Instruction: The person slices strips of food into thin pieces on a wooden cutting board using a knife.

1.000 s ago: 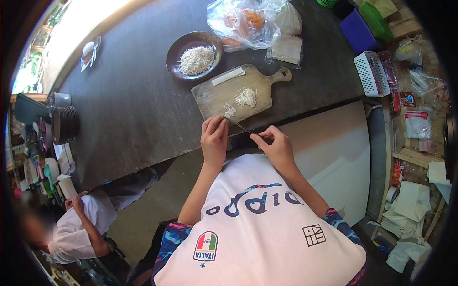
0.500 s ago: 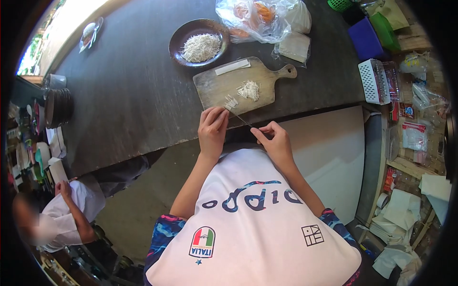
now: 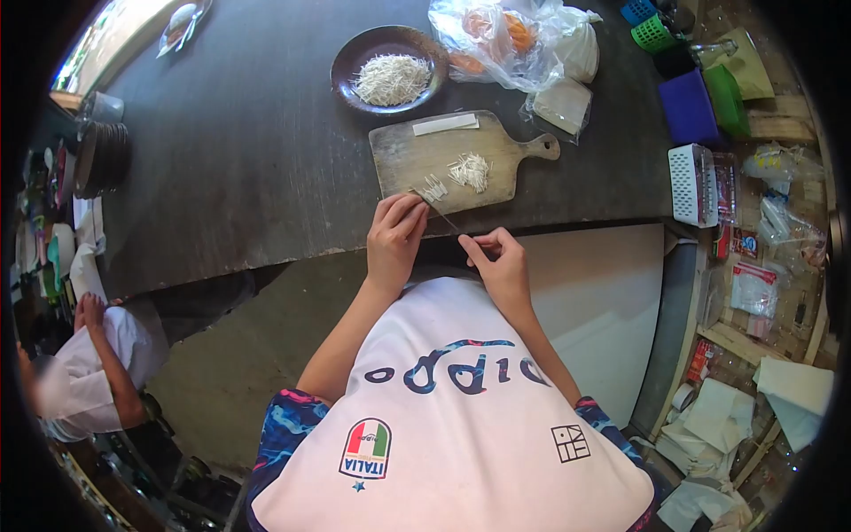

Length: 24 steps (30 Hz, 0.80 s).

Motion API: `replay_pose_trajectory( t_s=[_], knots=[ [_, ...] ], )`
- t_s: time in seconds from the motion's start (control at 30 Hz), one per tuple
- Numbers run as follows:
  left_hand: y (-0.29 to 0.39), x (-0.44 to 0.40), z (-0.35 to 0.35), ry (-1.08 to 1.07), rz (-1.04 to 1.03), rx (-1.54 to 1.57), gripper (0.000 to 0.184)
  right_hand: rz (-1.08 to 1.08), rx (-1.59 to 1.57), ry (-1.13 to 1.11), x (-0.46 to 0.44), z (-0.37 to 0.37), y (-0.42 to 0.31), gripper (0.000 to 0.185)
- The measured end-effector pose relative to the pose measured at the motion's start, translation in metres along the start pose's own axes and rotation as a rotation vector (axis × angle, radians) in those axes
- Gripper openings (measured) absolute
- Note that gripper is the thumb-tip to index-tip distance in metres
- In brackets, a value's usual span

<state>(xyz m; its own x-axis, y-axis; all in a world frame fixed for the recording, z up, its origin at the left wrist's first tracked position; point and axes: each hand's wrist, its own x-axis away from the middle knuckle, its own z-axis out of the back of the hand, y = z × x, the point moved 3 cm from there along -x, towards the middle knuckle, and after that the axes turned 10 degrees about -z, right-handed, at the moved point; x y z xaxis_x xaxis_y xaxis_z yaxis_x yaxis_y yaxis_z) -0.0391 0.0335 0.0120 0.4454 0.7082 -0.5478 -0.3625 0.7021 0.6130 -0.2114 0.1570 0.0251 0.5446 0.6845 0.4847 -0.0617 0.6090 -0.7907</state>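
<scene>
A wooden cutting board [image 3: 399, 164] lies near the table's front edge. On it are a flat white strip [image 3: 445, 125], a small pile of thin white slivers [image 3: 470, 172] and a few looser slivers [image 3: 433, 188]. My left hand [image 3: 394, 232] is closed at the board's lower left corner, its fingertips pinched by the blade; what they hold is hidden. My right hand [image 3: 498, 259] is closed around the handle end of a thin knife [image 3: 445, 219], whose blade slants up to my left fingertips. Behind the board, a dark round plate [image 3: 343, 78] bears a heap of white shreds [image 3: 391, 80].
Clear plastic bags [image 3: 496, 44] with orange items and a wrapped pale block [image 3: 563, 105] sit behind the board. A white perforated basket [image 3: 691, 186] and purple bin [image 3: 688, 106] stand at right. Another person [image 3: 106, 372] sits at left, hands together near the table.
The view has turned, so the table and shelves appear shifted. Both hands stay at the board's near edge, with the knife still between them.
</scene>
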Motion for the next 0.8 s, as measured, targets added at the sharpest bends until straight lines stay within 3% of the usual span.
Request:
replay_pose_trajectory(
  t_s=[0.13, 0.33, 0.53, 0.8],
  knots=[
    [-0.001, 0.001, 0.0, 0.001, 0.008, 0.001, 0.016, -0.089, 0.002, -0.006, 0.011, 0.011, 0.006, 0.036],
    [0.0, -0.001, 0.001, 0.005, 0.018, 0.002, 0.018, -0.009, -0.066, -0.081, -0.006, -0.001, 0.004, 0.034],
    [0.0, -0.001, 0.001, 0.006, 0.029, 0.01, 0.018, -0.113, -0.04, -0.04, 0.01, 0.011, 0.007, 0.032],
    [0.001, -0.001, 0.002, 0.013, 0.045, 0.011, 0.018, -0.054, -0.076, -0.079, -0.001, 0.002, -0.007, 0.031]
  ],
)
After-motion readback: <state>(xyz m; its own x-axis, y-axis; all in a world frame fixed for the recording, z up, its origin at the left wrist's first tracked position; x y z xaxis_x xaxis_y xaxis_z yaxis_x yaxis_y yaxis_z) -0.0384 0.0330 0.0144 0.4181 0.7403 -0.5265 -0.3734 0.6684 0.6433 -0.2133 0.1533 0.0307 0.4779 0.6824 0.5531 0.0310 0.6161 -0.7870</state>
